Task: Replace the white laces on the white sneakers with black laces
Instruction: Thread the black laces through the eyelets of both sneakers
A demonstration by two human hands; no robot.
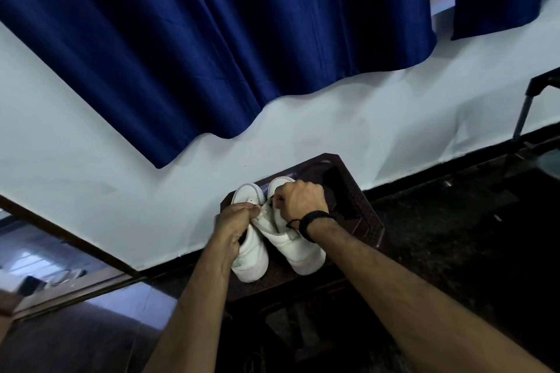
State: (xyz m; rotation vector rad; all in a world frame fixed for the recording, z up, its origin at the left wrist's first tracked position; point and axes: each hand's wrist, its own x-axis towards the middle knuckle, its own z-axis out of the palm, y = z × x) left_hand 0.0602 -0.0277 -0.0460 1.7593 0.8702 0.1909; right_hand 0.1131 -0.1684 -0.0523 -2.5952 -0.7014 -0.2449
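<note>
Two white sneakers stand side by side on a dark brown stool (368, 221), toes toward the wall. My left hand (233, 221) pinches one end of a black lace (266, 202) over the left sneaker (253, 254). My right hand (298, 200), with a black band on its wrist, pinches the same black lace at the eyelets of the right sneaker (303, 254). Only a short stretch of lace shows between the hands; the eyelet rows are mostly hidden by my fingers.
A pale wall with a dark skirting runs just behind the stool. Blue curtains (212, 54) hang above. A dark glossy floor (454, 236) spreads to the right, where a metal chair leg (524, 112) stands. A wooden frame and glass lie at the lower left.
</note>
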